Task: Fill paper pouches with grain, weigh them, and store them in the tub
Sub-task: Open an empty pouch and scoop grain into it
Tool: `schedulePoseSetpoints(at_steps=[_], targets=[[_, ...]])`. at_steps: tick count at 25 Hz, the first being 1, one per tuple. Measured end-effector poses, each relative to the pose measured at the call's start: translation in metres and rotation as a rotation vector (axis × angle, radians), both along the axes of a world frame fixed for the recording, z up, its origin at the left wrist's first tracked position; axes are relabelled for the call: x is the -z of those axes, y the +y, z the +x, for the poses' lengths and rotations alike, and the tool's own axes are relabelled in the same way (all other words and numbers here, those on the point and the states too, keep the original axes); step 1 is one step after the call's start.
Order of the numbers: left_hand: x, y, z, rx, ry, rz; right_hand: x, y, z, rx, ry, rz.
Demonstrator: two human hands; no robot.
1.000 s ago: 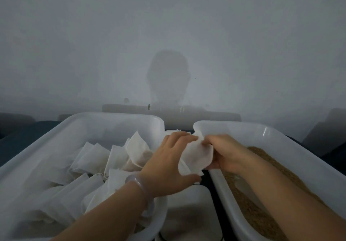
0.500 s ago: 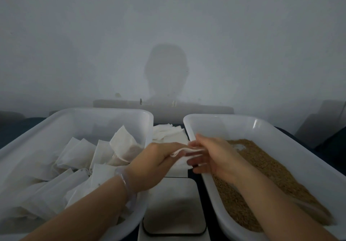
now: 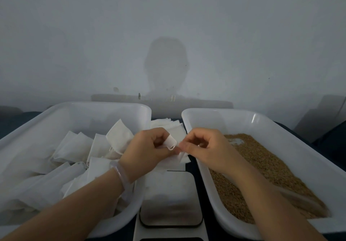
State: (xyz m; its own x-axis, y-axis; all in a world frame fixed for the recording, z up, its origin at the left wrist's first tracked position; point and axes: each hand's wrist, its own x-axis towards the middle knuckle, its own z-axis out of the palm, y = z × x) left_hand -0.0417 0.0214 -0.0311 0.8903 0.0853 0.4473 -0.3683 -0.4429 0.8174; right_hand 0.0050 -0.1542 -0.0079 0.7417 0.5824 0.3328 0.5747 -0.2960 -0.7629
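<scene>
Pouch in hand: I see a small white paper pouch (image 3: 172, 143) held up between the white plastic tub on the left (image 3: 46, 120) and the white plastic tub on the right (image 3: 280, 126), over the far edge of the flat scale with a metal platform (image 3: 170, 209). Its mouth curls partly open.
Left grip: the left hand (image 3: 148, 150) is closed on the pouch, thumb and fingers pinching one lip.
Right grip: the right hand (image 3: 204, 147) pinches the opposite lip between thumb and forefinger.
Risk, tearing: in my judgement the thin paper could rip if the lips are pulled apart sharply.
Risk, spillage: a half-opened mouth would likely shed grain onto the scale and spoil the weighing.
Grain supply: loose brown grain (image 3: 262, 165) lies in the right tub, just beside the right hand.
Storage: the left tub holds filled white pouches (image 3: 74, 145).
Spare stock: a stack of flat white pouches (image 3: 164, 123) lies far, between the tubs.
Obstruction: only the right tub's wall stands between pouch and grain.
</scene>
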Motion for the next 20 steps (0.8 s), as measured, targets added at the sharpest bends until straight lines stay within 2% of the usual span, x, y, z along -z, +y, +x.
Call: schedulePoseSetpoints(at_steps=[4, 8, 11, 16, 20], targets=[[0.0007, 0.002, 0.002, -0.01, 0.016, -0.02, 0.0033, 0.0037, 0.0003, -0.025, -0.022, 0.024], [-0.0017, 0.0041, 0.0002, 0.029, 0.079, 0.118, 0.0012, 0.0007, 0.0017, 0.045, -0.041, 0.175], [-0.0015, 0.0054, 0.0018, -0.026, 0.077, 0.192, 0.0012, -0.0007, 0.0014, 0.056, -0.059, 0.105], [-0.0003, 0.0077, 0.0022, -0.067, 0.074, 0.075, -0.004, 0.0016, -0.0014, 0.087, 0.1, 0.139], [-0.0009, 0.007, 0.0013, -0.131, 0.003, 0.222, -0.004, 0.0023, -0.0025, 0.103, 0.131, 0.05]])
